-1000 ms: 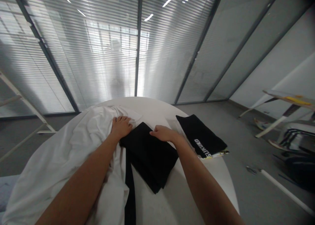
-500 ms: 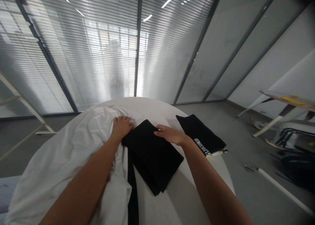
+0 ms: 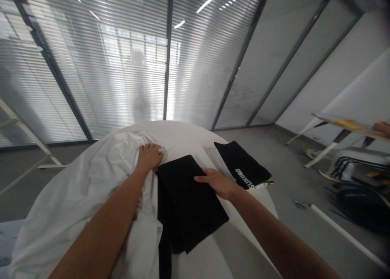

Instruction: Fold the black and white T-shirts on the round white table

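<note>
Folded black cloth [image 3: 195, 205] has shifted nearer you, edge pinched in your right hand [image 3: 215, 183], while your left hand [image 3: 150, 156], fingers slightly apart, rests on white fabric [image 3: 91, 185] beside it, likely steadying that.

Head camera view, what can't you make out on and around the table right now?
In the head view:
Most fingertips of the right hand: hidden by the hand itself and the folded black cloth.
Black strip: cut off by the bottom edge.
Left rim of the table: covered by the white cloth.
Dark object on the floor, at right: too dim and blurred to identify.
</note>
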Tool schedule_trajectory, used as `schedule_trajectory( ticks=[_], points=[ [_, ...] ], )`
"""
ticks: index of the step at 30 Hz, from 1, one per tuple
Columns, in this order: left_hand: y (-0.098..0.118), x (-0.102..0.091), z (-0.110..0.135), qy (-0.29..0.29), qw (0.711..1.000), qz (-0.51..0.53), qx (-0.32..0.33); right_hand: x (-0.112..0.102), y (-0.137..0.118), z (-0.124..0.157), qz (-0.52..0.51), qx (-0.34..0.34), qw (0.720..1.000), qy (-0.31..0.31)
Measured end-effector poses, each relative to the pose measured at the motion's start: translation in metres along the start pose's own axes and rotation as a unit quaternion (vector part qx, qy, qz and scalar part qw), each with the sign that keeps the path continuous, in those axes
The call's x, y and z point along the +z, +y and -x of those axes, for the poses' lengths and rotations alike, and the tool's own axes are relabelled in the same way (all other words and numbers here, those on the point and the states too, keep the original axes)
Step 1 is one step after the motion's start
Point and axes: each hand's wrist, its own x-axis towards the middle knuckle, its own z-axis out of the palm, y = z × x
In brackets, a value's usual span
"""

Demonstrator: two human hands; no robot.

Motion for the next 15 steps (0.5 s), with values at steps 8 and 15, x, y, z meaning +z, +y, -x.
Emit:
schedule_trajectory(
  ticks=[8,15],
  points=[
    [0.0,-0.004,0.003,0.011,1.0,-0.001,0.019,-0.031,-0.071,0.056,0.081,-0.083,0.991,0.063],
    [0.002,-0.005,0.002,0.003,1.0,0.0,0.002,-0.097,-0.13,0.088,0.123,-0.103,0.948,0.276]
  ],
)
